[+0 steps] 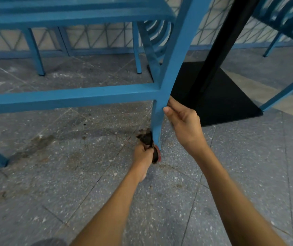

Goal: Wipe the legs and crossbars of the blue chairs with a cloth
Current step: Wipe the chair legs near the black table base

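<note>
Your left hand point(143, 155) is down at the foot of the blue chair leg point(157, 119), fingers curled tight round a dark cloth point(147, 139) with a red edge. The cloth is bunched against the leg's left face, right at floor level. Your right hand point(182, 119) grips the same leg higher up, just under the crossbar point(71, 97) joint, with the thumb on the near face and the fingers wrapped behind. The leg stands on speckled grey floor tiles point(62, 201), with a dark smear point(41, 142) off to the left. A black table base point(227, 100) and post point(220, 41) sit just right of the leg, behind your right hand. Another blue chair point(36, 54) stands further back.
</note>
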Available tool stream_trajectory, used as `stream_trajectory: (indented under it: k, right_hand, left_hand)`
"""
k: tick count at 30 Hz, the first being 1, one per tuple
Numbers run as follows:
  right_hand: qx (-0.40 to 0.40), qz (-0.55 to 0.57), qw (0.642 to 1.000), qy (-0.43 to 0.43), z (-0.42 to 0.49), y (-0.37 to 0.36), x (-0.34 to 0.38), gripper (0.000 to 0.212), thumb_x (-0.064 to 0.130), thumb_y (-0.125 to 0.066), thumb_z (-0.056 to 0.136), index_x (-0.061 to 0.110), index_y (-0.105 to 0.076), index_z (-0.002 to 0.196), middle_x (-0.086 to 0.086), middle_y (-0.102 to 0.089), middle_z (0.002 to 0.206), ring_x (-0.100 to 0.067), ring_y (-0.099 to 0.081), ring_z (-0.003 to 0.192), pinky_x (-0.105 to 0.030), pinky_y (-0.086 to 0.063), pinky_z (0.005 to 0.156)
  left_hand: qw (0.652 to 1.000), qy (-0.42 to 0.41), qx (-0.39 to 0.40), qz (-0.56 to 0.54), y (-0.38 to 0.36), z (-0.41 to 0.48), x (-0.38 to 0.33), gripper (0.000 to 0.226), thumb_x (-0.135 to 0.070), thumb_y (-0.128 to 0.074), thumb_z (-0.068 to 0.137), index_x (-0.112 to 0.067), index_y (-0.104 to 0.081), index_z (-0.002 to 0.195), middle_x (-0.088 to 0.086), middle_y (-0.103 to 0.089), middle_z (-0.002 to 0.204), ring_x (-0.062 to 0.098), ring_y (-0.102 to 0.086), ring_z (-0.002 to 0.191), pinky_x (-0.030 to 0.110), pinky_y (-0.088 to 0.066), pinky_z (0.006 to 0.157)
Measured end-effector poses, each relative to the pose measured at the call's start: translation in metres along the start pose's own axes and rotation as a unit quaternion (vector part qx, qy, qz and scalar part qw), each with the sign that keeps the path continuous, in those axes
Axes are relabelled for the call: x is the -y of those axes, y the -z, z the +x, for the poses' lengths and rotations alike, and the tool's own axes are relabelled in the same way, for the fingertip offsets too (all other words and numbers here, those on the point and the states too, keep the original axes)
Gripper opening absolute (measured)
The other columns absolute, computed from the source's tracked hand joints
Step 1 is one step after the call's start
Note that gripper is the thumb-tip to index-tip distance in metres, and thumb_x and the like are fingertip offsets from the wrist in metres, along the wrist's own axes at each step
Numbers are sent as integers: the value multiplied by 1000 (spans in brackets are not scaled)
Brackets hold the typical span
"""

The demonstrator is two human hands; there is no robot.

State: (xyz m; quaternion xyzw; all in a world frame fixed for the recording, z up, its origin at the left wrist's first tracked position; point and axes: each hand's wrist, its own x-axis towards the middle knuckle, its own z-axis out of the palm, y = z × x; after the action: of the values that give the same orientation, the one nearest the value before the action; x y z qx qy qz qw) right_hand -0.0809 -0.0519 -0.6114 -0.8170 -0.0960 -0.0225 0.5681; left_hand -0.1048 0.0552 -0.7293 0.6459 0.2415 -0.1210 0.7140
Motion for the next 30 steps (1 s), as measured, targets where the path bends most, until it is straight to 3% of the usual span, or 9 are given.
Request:
stream_trajectory:
  k: [4, 7, 9, 12, 17, 21, 25, 28, 30]
  right_hand:
    - [61, -58, 993, -85, -30, -1, -22, 49, 35, -52, 96, 29, -41, 143, 8, -53, 138, -7, -51, 125, -38, -45, 105]
    - [125, 27, 979, -161, -62, -16, -27, 62, 47, -60, 85, 36, -38, 141, 24, -52, 126, 10, -52, 114, -19, -45, 96]
    - [125, 138, 958, -220, -78, -23, -33, 57, 48, -65, 77, 37, -50, 132, 15, -64, 117, 3, -61, 108, -18, -50, 88]
    - [43, 228, 937, -262, -93, -16, -48, 35, 26, -68, 84, 22, -64, 118, -7, -71, 112, -23, -66, 108, -37, -54, 91]
    - [-148, 337, 888, -275, -83, 5, -47, 35, 22, -60, 89, 14, -61, 123, -14, -67, 119, -28, -65, 107, -46, -53, 93]
    - [-154, 272, 944, -110, -61, -21, -9, 73, 30, -63, 85, 39, -25, 147, 21, -54, 123, 1, -58, 110, -26, -51, 91]
    - [-134, 140, 981, -6, -50, -69, -3, 76, 31, -59, 91, 33, -12, 152, 12, -38, 149, 1, -40, 134, -24, -40, 107]
    - [-142, 88, 986, -16, -50, -92, -39, 77, 31, -56, 95, 32, -6, 153, 9, -20, 159, -9, -23, 145, -34, -30, 115]
    - [-140, 50, 985, -90, -51, -98, -74, 74, 24, -57, 94, 34, -10, 152, 3, -26, 156, -17, -31, 142, -44, -34, 113]
  left_hand:
    - [998, 1, 56, -23, 22, -31, -7, 16, -6, -49, 93, -3, -62, 103, 15, -69, 84, 28, -63, 75, 37, -48, 65]
    - [982, -14, 181, 59, 35, -63, -21, 30, 7, -48, 86, -8, -59, 110, 9, -70, 83, 22, -67, 75, 30, -51, 59]
    - [963, 18, 256, 84, 33, -75, -28, 43, 15, -47, 83, -16, -59, 110, 10, -71, 96, 26, -69, 91, 37, -57, 72]
    - [952, 77, 296, 35, 40, -71, -37, 41, 15, -49, 86, -13, -61, 113, 9, -67, 115, 22, -64, 107, 36, -52, 93]
    - [976, -12, 192, 102, 68, -40, -65, 31, -9, -55, 91, -24, -60, 118, -7, -65, 120, 11, -60, 112, 32, -53, 89]
    - [989, -67, 92, 90, 78, -20, -92, 26, -12, -48, 96, -24, -61, 115, -8, -66, 115, 13, -62, 108, 31, -51, 86]
    - [989, -89, 74, 93, 74, -15, -102, 27, -12, -44, 97, -24, -63, 112, -4, -69, 112, 13, -63, 107, 36, -49, 93]
    - [989, -97, 71, 83, 72, -14, -104, 26, -12, -46, 97, -24, -65, 109, -5, -70, 109, 13, -63, 104, 36, -49, 92]
    - [989, -101, 73, 78, 71, -14, -104, 23, -20, -44, 99, -25, -63, 110, -8, -69, 110, 11, -63, 103, 31, -49, 87]
